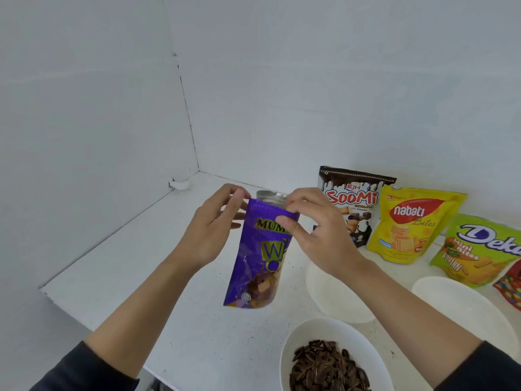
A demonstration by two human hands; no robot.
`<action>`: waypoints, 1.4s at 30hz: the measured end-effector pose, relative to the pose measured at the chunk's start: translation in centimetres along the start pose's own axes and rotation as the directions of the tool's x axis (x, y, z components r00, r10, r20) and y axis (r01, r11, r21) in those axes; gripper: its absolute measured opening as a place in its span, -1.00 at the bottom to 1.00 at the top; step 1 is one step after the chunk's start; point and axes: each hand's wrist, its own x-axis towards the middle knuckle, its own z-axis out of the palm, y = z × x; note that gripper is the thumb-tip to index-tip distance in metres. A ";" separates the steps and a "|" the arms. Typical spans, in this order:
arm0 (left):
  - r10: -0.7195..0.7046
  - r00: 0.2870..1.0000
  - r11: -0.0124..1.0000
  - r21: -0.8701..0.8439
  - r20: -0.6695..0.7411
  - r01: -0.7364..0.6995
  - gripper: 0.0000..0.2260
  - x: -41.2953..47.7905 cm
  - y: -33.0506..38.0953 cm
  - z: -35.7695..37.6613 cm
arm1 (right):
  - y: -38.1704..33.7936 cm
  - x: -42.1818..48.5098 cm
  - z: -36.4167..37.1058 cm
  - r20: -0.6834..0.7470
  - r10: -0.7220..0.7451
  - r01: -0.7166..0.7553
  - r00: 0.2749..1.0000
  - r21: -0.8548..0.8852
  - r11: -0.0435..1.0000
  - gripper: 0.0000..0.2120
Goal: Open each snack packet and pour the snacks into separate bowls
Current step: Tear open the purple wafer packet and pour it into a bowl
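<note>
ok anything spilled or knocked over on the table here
Nothing stands out. The seeds sit inside their bowl, with none seen spilled on the table. The SooMi packet and nabati packet stand upright by the wall, and the left hand and right hand hold the purple packet upright by its top.

Glossy purple foil packet (253, 249) with silvery inner lining, smooth white bowl (324, 330), matt white tabletop (155, 263).

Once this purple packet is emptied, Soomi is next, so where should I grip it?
Probably its flat top seam, pinched from above and in front: the Soomi packet stands upright by the wall, the nabati packet crowds its right side, so the top edge is freest.
</note>
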 end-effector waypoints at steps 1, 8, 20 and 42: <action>0.010 1.000 1.000 -0.013 0.026 -0.010 -0.71 0.0 0.0 0.2 | -0.1 0.3 -0.1 -0.032 0.020 -0.020 0.999 0.003 1.000 -0.81; 0.007 0.988 0.998 0.064 0.156 -0.018 -0.60 -0.2 -0.2 2.3 | -0.3 2.3 -1.7 -0.201 0.039 -0.048 0.979 -0.038 0.998 -0.70; -0.094 0.978 0.982 -0.147 0.184 0.122 -0.52 -1.4 1.5 8.2 | -0.9 0.3 -7.7 -0.424 0.152 -0.194 0.893 -0.058 0.979 -0.74; -0.042 0.924 0.992 -0.096 0.380 0.085 -0.60 -5.5 5.8 12.3 | -4.1 -5.7 -18.9 0.077 0.301 -0.306 0.950 0.052 0.951 -0.86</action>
